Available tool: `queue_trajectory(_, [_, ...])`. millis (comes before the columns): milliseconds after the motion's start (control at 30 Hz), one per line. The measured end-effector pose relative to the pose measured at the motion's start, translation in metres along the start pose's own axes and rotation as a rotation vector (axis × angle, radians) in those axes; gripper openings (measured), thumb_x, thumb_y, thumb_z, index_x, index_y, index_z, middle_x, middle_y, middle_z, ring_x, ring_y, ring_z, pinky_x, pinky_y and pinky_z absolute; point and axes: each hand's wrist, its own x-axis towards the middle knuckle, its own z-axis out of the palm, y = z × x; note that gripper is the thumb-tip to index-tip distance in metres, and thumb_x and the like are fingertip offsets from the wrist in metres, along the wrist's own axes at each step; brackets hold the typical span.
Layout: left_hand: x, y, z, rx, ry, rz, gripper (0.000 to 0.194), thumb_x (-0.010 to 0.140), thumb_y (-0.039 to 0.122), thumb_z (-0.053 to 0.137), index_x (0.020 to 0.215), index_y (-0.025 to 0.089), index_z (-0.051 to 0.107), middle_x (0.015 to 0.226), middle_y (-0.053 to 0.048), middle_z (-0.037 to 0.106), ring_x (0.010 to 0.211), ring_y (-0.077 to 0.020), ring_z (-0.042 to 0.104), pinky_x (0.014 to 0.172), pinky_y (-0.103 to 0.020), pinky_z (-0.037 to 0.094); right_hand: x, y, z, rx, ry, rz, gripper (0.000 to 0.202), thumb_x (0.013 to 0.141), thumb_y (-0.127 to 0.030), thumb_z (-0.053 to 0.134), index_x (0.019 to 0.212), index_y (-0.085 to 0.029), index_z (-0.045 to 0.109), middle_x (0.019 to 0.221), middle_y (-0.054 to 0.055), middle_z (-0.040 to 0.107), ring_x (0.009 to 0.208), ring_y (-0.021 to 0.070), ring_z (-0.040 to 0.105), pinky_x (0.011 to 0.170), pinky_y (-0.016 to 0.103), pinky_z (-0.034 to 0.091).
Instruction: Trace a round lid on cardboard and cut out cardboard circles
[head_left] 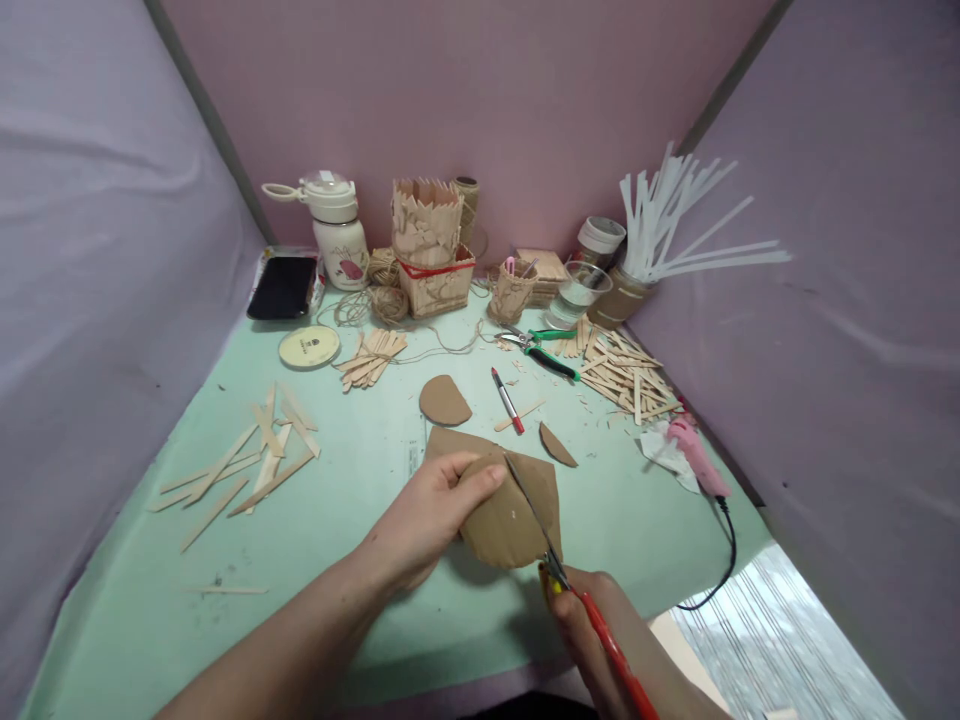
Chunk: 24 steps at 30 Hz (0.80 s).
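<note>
My left hand (442, 505) pinches a brown cardboard piece (502, 520) with a rounded lower edge, thumb on top. A wider cardboard sheet (457, 443) shows behind and beside it. Red-handled scissors (611, 640) are gripped in my right hand (592, 620), their blades slanting up and left across the cardboard. Whether the blades are closed is hard to tell. Just beyond lie a cut cardboard disc with one straight edge (445, 400) and a small cardboard sliver (558, 445). A red and silver pen (508, 401) rests between them.
Wooden sticks (262, 455) are scattered at left, with more piled (630, 375) at right. Green-handled pliers (551, 360), a pink glue gun (697, 457) with a cord, and a round yellow lid (309, 347) lie around. A bottle (341, 245) and stick baskets (435, 285) stand behind.
</note>
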Motion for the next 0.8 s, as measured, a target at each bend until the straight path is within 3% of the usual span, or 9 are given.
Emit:
queue_trajectory(167, [0.001,0.003,-0.005,0.133,-0.009,0.067,0.030,0.080,0.044,0.066,0.072,0.016,0.066,0.068,0.000,0.062,0.061,-0.0122,0.051,0.056,-0.022,0.038,-0.001,0.006,0.003,0.032,-0.020,-0.062,0.064,0.082,-0.083,0.023,0.065,-0.022,0.032,0.058,-0.005,0.026,0.056,0.0112,0.026,0.047,0.025,0.019])
queue_trajectory(433, [-0.003,0.006,-0.007,0.058,-0.104,-0.011,0.027,0.077,0.043,0.070,0.079,0.015,0.071,0.074,-0.002,0.068,0.066,-0.0131,0.056,0.061,-0.023,0.041,-0.003,0.003,0.000,0.026,-0.075,-0.092,0.068,0.082,-0.084,0.017,0.065,-0.021,0.038,0.054,-0.004,0.035,0.053,0.0113,0.034,0.047,0.023,0.024])
queue_trajectory(633, [-0.003,0.005,-0.005,0.025,-0.120,-0.019,0.028,0.077,0.043,0.071,0.077,0.015,0.069,0.073,-0.001,0.066,0.065,-0.0117,0.054,0.062,-0.022,0.041,-0.005,-0.004,-0.002,0.048,-0.099,-0.003,0.068,0.082,-0.083,0.017,0.066,-0.021,0.039,0.044,-0.006,0.038,0.040,0.0090,0.036,0.042,0.023,0.026])
queue_trajectory(800, [-0.001,0.001,-0.002,0.056,-0.123,-0.018,0.029,0.076,0.043,0.071,0.074,0.015,0.068,0.071,-0.001,0.064,0.065,-0.0115,0.053,0.063,-0.022,0.040,-0.006,-0.002,0.003,0.031,-0.068,0.017,0.069,0.083,-0.082,0.019,0.074,-0.019,0.047,0.052,-0.005,0.042,0.041,0.0101,0.043,0.040,0.022,0.029])
